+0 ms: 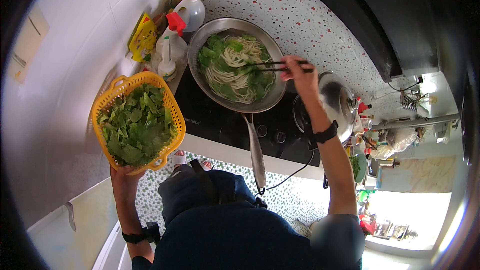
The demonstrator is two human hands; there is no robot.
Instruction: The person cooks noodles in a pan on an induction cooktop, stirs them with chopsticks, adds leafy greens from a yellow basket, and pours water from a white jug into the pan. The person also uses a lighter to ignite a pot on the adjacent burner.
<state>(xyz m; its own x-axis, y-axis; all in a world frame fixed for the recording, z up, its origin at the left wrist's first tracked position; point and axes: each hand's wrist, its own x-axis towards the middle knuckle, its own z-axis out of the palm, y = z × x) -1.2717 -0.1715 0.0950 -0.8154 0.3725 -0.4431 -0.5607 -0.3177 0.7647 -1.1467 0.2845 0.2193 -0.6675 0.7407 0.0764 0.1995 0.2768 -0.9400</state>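
Observation:
My left hand (125, 170) holds a yellow plastic basket (181, 114) by its near end, left of the stove. Chopped leafy greens (137, 125) fill it. Dark chopsticks (275, 66) are gripped in my right hand (298, 69), their tips among the noodles (234, 80) and green leaves in a steel frying pan (198, 32). The pan stands on a black glass cooktop (221, 123), its long handle (255, 150) pointing towards my body. Where the chopstick tips meet the food, detail is hard to tell.
A pot with a domed metal lid (335, 99) stands right of the pan. Behind the basket are a spray bottle (174, 41), a plastic jug (195, 13) and a yellow packet (142, 37). A black cord (296, 172) hangs over the counter's front edge.

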